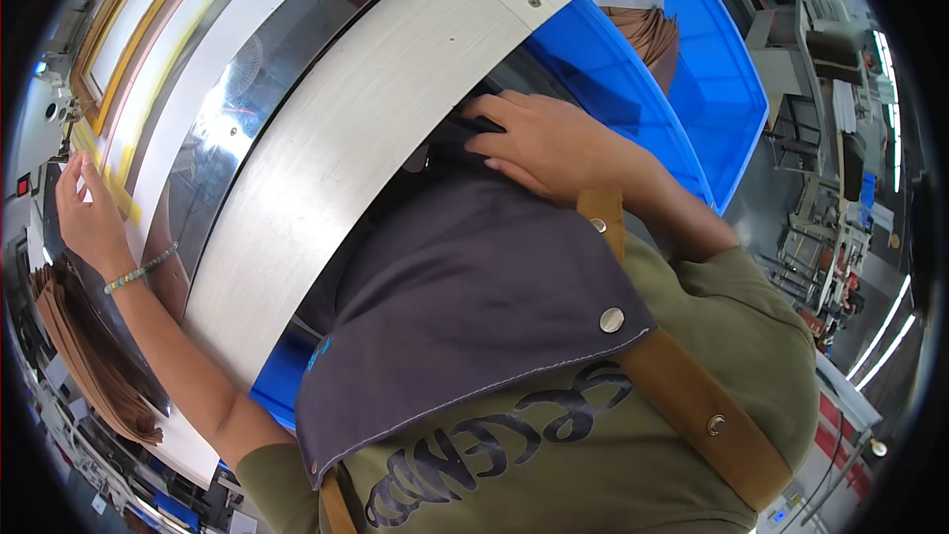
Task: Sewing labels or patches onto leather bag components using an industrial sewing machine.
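Note:
My left hand is raised at the far left with gaps between its fingers, and a beaded bracelet circles its wrist. Its fingertips are beside small metal machine parts and a strip of yellow tape. I see nothing plainly held in it. My right hand rests at the table's near edge, over the dark apron. Its fingers are bent and spread, touching the dark cloth, and some fingertips are in shadow.
A curved metal tabletop edge crosses in front of me. Blue bins stand at the right, with brown strips inside. More brown strips hang in a bundle at the lower left. A yellow-edged frame lies at the upper left.

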{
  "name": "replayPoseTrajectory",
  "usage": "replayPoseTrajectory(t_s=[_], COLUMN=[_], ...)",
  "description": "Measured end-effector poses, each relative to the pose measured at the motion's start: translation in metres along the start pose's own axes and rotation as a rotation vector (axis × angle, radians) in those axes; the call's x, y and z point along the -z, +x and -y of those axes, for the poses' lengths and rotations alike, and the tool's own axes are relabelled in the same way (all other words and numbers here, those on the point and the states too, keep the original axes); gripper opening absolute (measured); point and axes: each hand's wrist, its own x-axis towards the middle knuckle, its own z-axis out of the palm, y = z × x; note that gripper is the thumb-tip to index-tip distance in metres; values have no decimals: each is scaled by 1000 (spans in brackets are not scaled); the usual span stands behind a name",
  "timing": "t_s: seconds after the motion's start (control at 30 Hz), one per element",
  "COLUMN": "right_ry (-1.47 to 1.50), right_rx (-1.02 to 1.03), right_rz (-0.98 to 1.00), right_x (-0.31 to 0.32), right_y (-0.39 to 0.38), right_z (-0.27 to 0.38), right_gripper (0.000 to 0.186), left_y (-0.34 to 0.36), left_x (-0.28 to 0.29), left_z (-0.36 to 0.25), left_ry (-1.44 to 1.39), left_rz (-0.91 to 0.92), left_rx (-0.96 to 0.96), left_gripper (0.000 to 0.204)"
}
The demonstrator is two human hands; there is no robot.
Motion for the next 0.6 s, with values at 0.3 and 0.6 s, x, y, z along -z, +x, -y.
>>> replayPoseTrajectory(t_s=[0.3,0.6], right_ry=[-11,-34], right_rx=[68,147], right_rz=[-77,-84], right_x=[-34,-45], right_y=[18,36], right_z=[-2,-15], right_gripper=[42,43], left_y=[2,-1], left_x=[-7,-8], left_z=[4,-11], left_ry=[-49,-27], left_rz=[3,59], left_rx=[25,61], left_gripper=[31,32])
